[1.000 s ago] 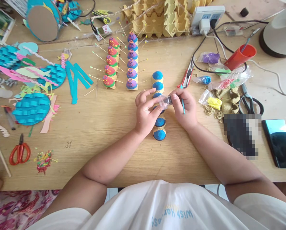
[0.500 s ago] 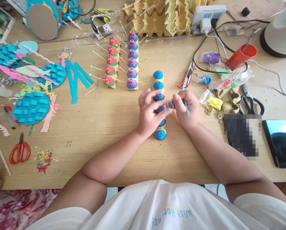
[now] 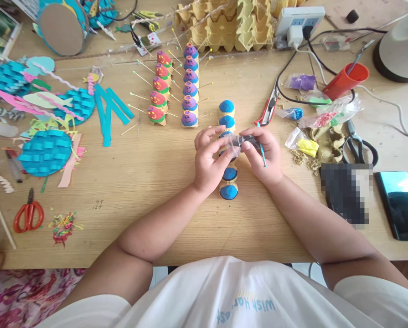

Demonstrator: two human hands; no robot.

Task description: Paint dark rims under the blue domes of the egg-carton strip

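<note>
A small clear plastic bag with black clay (image 3: 245, 140) is held between my two hands. My left hand (image 3: 209, 157) pinches the clear end of the bag. My right hand (image 3: 265, 152) grips the dark end and also keeps a thin blue tool (image 3: 263, 152) between its fingers. Under and behind the hands stands a row of egg-carton cups topped with blue clay (image 3: 228, 192); its middle cups are partly hidden. Further back are a red-and-green carton caterpillar (image 3: 157, 114) and a purple-and-blue carton caterpillar (image 3: 189, 117), both with faces and cotton-swab-like sticks.
To the right lie a utility knife (image 3: 268, 109), bagged yellow clay (image 3: 307, 146), black-handled scissors (image 3: 359, 148), a red cup (image 3: 347, 81) and a phone (image 3: 400, 205). Left are red scissors (image 3: 28, 216) and blue woven paper fish (image 3: 46, 154). Egg cartons (image 3: 220, 34) and a power strip (image 3: 301, 20) sit behind.
Both hands have shifted slightly left with the bag. The right fingers have moved so that more of the black clay shows, and the blue tool has tilted a little.
</note>
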